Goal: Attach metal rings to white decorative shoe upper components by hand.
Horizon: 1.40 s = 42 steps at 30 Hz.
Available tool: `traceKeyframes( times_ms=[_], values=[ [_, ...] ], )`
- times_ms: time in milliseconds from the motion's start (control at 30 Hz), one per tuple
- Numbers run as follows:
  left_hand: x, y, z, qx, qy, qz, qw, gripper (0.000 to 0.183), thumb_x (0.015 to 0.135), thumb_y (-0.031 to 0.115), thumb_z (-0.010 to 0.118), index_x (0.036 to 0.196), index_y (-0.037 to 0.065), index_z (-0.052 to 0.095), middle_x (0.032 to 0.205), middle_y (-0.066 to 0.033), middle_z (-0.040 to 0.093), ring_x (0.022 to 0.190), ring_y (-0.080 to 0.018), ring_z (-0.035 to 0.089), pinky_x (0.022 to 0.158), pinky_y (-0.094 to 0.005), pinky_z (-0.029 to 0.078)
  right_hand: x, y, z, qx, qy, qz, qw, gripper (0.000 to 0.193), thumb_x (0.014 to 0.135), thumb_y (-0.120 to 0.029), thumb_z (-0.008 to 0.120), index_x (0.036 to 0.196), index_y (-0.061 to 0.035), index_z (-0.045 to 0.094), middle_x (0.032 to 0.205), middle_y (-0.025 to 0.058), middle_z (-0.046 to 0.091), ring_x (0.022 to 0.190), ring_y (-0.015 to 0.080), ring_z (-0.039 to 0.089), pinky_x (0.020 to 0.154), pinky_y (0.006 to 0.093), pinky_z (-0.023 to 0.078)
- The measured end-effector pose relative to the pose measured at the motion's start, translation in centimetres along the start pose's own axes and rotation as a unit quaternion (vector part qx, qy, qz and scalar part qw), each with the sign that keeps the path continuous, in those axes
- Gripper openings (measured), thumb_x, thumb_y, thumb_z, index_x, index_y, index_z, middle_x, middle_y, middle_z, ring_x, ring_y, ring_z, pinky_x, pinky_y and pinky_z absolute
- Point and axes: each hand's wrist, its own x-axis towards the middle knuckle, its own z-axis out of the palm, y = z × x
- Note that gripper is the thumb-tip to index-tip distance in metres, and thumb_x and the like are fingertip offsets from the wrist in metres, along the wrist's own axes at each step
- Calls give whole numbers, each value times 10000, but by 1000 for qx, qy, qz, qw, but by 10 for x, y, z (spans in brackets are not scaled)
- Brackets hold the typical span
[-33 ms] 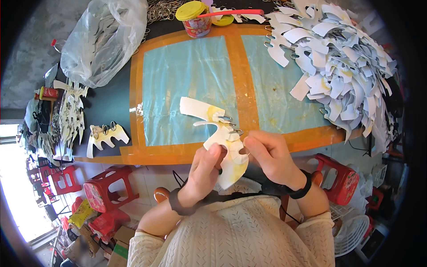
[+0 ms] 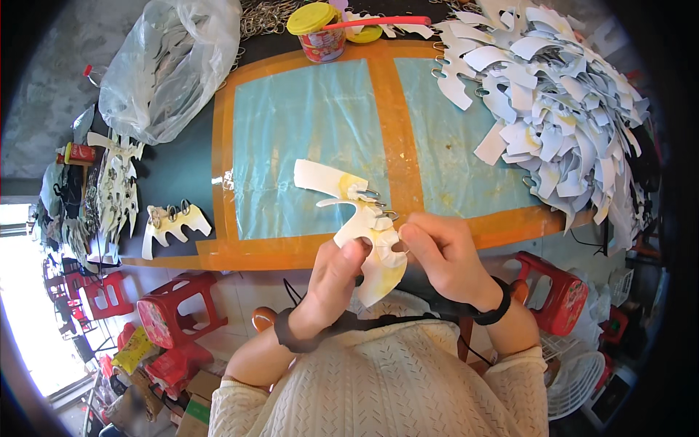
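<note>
My left hand [image 2: 331, 273] is closed on a curved white cut-out piece [image 2: 380, 277], its thumb pressed on the face beside a notch. Yellowish glue-like stains mark the piece, and several metal rings [image 2: 389, 215] sit along its right edge. The upper strip of the piece reaches out over the table's near edge. My right hand [image 2: 448, 255] is curled in a pinch right at the piece's right edge, next to the lower rings. Whatever lies between its thumb and fingers is hidden.
Blue sheeting [image 2: 306, 109] framed with orange tape covers the table. A heap of white pieces [image 2: 546, 124] rises at the right. A ringed piece [image 2: 175, 224] lies at left, below a clear plastic bag [image 2: 171, 65]. A yellow-lidded tub [image 2: 320, 36] with a red stick [image 2: 382, 22] stands at the back.
</note>
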Motion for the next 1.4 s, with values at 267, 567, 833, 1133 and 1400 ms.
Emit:
traceKeyframes(
  times_ms=[267,567,833,1133,1400],
  values=[
    [0,-6,0,258,1,99,961,232,952,156,551,1082,-34,588,955,-20,615,840,-66,534,720,-215,441,0,-9,-2,0,0,14,1000,297,971,-218,480,774,1,519,604,-11,453,545,77,375,477,262,318],
    [4,-3,3,284,3,53,957,173,915,122,602,981,-38,608,895,-31,622,788,-82,574,673,-217,471,3,5,5,-145,62,-122,980,314,964,-207,496,726,-2,478,589,14,434,536,101,416,486,283,351],
    [3,-9,2,301,4,119,946,199,886,108,647,1003,-42,591,920,-62,631,818,-111,619,719,-251,516,2,-1,5,75,1,19,997,301,969,-213,489,745,-13,504,618,24,476,589,76,442,527,261,379],
    [-1,1,-5,192,-70,17,979,396,928,276,581,1218,31,469,1107,-54,555,1037,-108,517,855,-277,435,0,-8,-9,-195,-32,-105,975,260,944,-192,502,753,-19,542,621,101,487,549,215,464,523,320,379],
    [0,-14,11,189,61,90,976,166,917,170,566,879,10,587,747,5,576,641,-58,500,543,-221,390,-2,-5,-2,-105,-32,-88,990,252,941,-156,495,736,-14,535,601,89,477,519,223,442,498,313,352]
  ],
)
